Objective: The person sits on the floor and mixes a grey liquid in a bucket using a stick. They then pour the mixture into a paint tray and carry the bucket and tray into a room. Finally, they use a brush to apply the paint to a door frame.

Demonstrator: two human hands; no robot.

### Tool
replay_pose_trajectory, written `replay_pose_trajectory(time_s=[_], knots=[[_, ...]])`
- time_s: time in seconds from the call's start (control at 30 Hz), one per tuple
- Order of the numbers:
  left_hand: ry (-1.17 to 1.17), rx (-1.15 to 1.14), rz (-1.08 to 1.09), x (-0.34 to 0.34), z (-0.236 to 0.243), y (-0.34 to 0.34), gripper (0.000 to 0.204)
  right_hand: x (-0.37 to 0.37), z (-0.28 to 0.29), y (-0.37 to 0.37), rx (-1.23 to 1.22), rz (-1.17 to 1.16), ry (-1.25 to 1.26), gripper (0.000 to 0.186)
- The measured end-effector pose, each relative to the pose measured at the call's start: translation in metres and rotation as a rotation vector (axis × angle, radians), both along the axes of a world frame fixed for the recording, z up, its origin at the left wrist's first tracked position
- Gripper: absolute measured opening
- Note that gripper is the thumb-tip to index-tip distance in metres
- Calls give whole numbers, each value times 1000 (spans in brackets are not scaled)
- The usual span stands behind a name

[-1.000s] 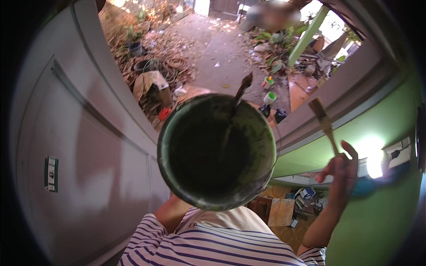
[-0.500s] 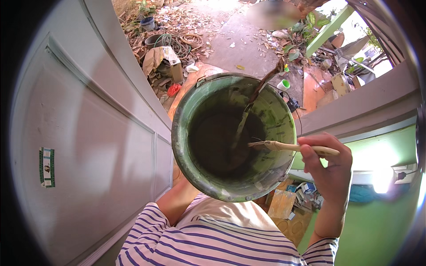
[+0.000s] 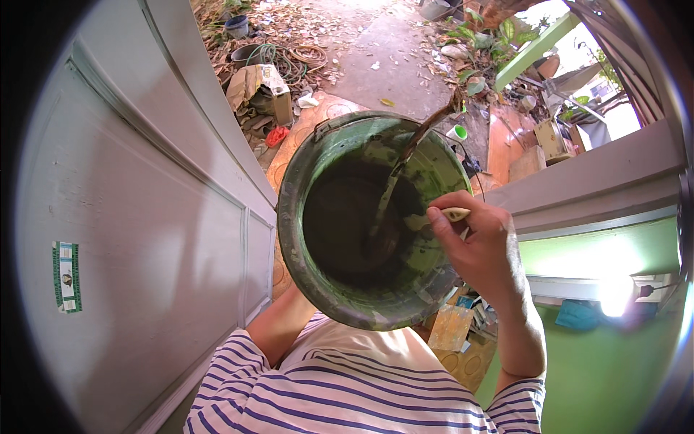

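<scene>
A greenish plastic bucket (image 3: 290, 217) with a wire handle and paint-stained walls is held up in front of my body, its mouth facing me. Dark contents sit at its bottom. A wooden stick (image 3: 399, 172) leans inside, its upper end poking past the far rim. My right hand (image 3: 477, 235) is closed around the cream handle of a paintbrush (image 3: 455, 214), over the bucket's right side. The brush's head is inside the mouth, near the green inner wall. The left forearm (image 3: 290, 322) reaches under the bucket; its hand and fingers are hidden behind it.
A white panelled door (image 3: 144, 217) stands close on the left. Ahead lie a coiled hose (image 3: 307, 59), a torn cardboard box (image 3: 260, 90) and dry leaves. On the right are a door frame (image 3: 600, 163), a green wall (image 3: 600, 369) and a glowing bulb (image 3: 614, 295).
My right hand has moved left and slightly up, bringing the paintbrush farther into the bucket. The brush handle is now mostly covered by my fingers. The bucket has shifted slightly left.
</scene>
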State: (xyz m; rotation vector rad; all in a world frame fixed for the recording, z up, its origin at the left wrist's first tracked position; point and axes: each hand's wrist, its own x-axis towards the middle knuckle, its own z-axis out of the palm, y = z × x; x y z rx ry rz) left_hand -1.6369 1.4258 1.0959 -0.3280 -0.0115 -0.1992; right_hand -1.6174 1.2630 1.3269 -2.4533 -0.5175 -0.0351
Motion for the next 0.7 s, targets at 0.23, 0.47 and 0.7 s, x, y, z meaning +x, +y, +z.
replay_pose_trajectory(time_s=[0.23, 0.47, 0.7], knots=[[10, -44, 2, -7, 1, 3, 37, 10, 4, 6, -36, -28, -115, 19], [5, -27, -24, -11, -1, -5, 38, 15, -1, 11, 27, -74, -34, 23], [7, 6, -47, -13, -2, -6, 39, 11, -17, 31, 193, 41, -77, 20]])
